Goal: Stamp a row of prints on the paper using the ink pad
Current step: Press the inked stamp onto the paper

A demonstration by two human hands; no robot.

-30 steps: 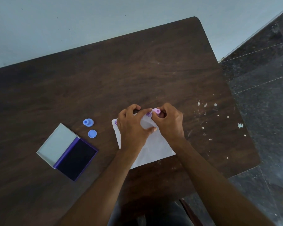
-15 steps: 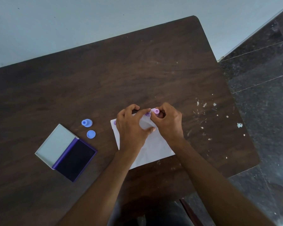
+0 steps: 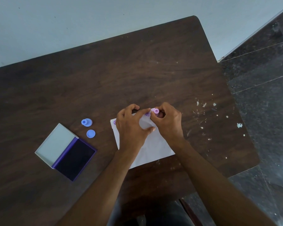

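Note:
A white sheet of paper [image 3: 151,148] lies on the dark wooden table [image 3: 137,75]. My right hand [image 3: 167,122] pinches a small pink stamp [image 3: 156,111] upright at the paper's far right corner. A purple print [image 3: 147,114] shows just left of the stamp, and another purple print [image 3: 114,122] sits at the far left corner. My left hand [image 3: 131,128] rests spread on the paper, fingers arched, hiding the stretch between the two prints. The open ink pad [image 3: 74,159], dark purple with a grey lid [image 3: 55,144], lies to the left.
A blue stamp [image 3: 87,122] and a blue round cap [image 3: 90,133] sit between the ink pad and the paper. White paint flecks [image 3: 204,105] mark the table's right side. The table's right edge drops to a dark tiled floor [image 3: 265,95]. A pale wall lies behind.
Both hands stay almost still at the paper's far edge. The pink stamp remains pressed at the same corner.

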